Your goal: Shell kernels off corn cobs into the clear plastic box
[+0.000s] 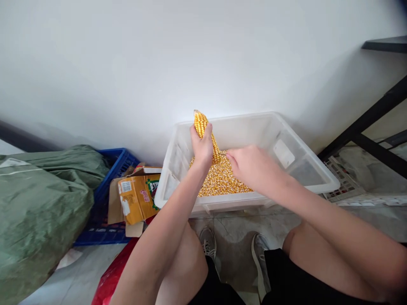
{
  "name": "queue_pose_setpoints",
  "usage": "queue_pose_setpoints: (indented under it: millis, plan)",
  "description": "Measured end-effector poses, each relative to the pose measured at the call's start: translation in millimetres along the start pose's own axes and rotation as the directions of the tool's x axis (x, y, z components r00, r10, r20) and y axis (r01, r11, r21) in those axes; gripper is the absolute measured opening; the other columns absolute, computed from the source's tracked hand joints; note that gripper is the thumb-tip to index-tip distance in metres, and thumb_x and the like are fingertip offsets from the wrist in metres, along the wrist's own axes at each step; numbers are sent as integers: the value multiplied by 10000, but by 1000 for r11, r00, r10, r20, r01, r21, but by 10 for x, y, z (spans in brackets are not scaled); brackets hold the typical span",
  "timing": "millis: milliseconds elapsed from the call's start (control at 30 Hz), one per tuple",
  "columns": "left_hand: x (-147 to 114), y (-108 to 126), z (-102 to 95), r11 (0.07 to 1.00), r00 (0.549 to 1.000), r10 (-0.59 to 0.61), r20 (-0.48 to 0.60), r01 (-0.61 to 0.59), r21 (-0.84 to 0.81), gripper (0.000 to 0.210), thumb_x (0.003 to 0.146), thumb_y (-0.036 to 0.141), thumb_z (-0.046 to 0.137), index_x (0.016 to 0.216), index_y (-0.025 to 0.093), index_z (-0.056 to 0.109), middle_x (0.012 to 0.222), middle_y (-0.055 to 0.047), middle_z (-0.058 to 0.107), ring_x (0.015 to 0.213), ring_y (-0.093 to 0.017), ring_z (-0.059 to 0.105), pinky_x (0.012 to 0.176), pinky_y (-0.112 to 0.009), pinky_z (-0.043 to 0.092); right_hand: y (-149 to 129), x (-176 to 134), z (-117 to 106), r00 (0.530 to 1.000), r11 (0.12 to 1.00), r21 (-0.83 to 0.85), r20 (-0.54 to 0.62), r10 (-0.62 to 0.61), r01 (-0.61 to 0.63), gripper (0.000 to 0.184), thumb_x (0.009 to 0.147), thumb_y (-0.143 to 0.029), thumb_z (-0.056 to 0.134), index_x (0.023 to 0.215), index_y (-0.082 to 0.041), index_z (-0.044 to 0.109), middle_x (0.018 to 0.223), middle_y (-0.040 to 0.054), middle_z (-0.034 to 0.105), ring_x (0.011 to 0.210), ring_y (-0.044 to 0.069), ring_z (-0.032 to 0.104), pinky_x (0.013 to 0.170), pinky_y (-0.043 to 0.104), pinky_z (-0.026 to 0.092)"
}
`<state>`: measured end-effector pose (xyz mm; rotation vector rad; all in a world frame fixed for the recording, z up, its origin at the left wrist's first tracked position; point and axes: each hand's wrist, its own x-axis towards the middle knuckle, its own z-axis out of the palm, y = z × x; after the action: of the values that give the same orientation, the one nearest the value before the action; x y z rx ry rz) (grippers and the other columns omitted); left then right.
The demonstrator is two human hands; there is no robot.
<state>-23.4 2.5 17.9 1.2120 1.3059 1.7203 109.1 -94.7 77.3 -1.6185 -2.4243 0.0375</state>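
Note:
My left hand is wrapped round a yellow ear of corn, which tilts with its pale tip up and away from me. Kernels cover the side of the cob that shows. Close to the cob's lower end, my right hand is closed, and a thin dark rod-like tool sticks out a little from its fingers; the rest of it is hidden in the fist. Both hands are over a translucent white plastic bin. Loose yellow corn kernels are heaped on its bottom.
The bin stands against a white wall. On the left are a green sack, a blue crate, a torn yellow cardboard box and a red bag. A black metal frame and a white basket stand right.

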Motion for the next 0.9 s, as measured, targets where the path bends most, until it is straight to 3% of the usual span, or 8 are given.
queue_pose_setpoints:
  millis: [233,333,433,533,733,900]
  plan:
    - [52,-35,-35,998,994,55,-98,-57,-13,368,867,475,635,1106,239,486,1014,-47,603,914,-181,599,837,-320,517,-233,-65,229,996,989,-147,-91,-10,-4,311,858,5,373,941,-87,657,774,161,684,633,210,632,528,308,274]
    - [50,16,-73,999,1000,-22,-21,22,-29,392,852,516,636,1101,245,499,944,-44,597,841,-179,604,753,-319,539,-84,-25,147,998,998,-49,-47,-41,38,276,925,-84,385,878,-128,653,723,110,663,594,173,579,537,306,269]
    - [5,77,-75,986,983,-136,120,146,-79,413,847,560,617,1097,251,503,822,-21,553,687,-154,586,614,-300,533,180,49,-9,994,977,195,52,-98,87,349,991,-251,385,748,-173,623,609,24,580,527,118,464,538,294,261]
    - [-45,112,-29,982,971,-146,188,165,-91,426,821,564,648,1072,249,510,781,-3,519,631,-132,561,564,-280,517,287,58,-84,990,962,267,109,-88,56,379,994,-300,391,708,-176,608,571,3,530,502,105,395,532,294,244]
    - [3,24,5,986,990,-143,15,144,-81,513,807,658,607,1093,246,501,798,-7,520,642,-144,567,589,-310,512,-26,-103,86,999,1000,-12,-47,1,-2,353,993,-204,331,923,-132,670,727,100,658,581,162,517,548,319,223]
    - [59,-84,-40,999,999,-40,4,40,-6,613,807,753,514,1142,240,525,839,-53,583,781,-197,606,675,-345,523,106,-69,-65,999,993,116,-38,17,-13,369,994,-261,371,809,-167,675,627,45,602,540,136,453,554,306,241]
